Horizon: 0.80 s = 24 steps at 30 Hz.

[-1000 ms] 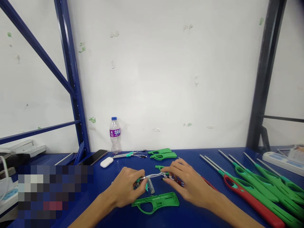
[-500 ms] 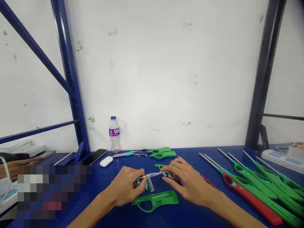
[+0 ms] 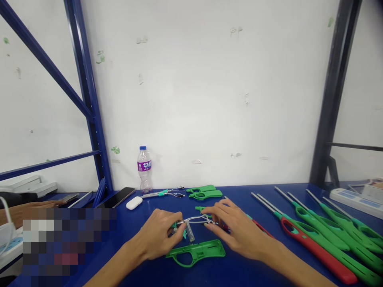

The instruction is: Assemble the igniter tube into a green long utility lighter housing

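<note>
White wires [image 3: 194, 219] run between my two hands. My left hand [image 3: 160, 232] is closed, thumb and forefinger pinching a slim metal end the wires come out of. My right hand [image 3: 231, 227] holds the other end of the wires at its fingertips, where they bend into a loop; its fingers partly hide what is there. Below the wires lies a clear plastic tube [image 3: 190, 232], with small teal parts beside my left thumb. Nearer me, a green lighter shell half [image 3: 206, 250] lies with its hollow inside up. Another green piece [image 3: 200, 209] shows behind my right fingers.
Long-nosed lighters, green [image 3: 324, 231] and red [image 3: 320, 251], fill the right side. At the back are green shells [image 3: 206, 194], metal rods with wires [image 3: 155, 195], a bottle [image 3: 145, 169], a white case [image 3: 134, 203] and a phone [image 3: 121, 196]. Another person's arm [image 3: 26, 211] is at left.
My right fingertips have shifted slightly on the wires, and the dark piece that showed under them is now mostly hidden. My left hand keeps its pinch. The person's hand at left moved a little.
</note>
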Available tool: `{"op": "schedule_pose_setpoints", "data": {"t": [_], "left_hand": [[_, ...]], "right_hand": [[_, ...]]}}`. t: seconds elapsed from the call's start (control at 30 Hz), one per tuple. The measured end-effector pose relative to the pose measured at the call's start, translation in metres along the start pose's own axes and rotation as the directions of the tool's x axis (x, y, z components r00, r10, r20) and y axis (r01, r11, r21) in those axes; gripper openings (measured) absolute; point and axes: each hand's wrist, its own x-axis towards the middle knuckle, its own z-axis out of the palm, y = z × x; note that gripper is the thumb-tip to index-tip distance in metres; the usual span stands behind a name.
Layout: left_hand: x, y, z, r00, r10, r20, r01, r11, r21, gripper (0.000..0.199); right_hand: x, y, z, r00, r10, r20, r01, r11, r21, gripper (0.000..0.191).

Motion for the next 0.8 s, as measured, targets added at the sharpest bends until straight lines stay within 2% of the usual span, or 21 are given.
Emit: {"op": "schedule_pose_setpoints", "data": {"t": [0.37,0.8], "left_hand": [[-0.0023,-0.0021,-0.0071,0.998,0.06,0.022,-0.058,0.997,-0.057,0.041],[-0.0024,-0.0052,-0.0037,0.998,0.058,0.017,-0.056,0.993,-0.1,0.044]], "right_hand": [[0.0006,-0.0019,-0.0009,1.0,-0.008,0.009,0.008,1.0,0.011,0.022],[0.002,-0.0032,-0.0016,1.0,-0.008,0.018,0.008,1.0,0.015,0.02]]}}
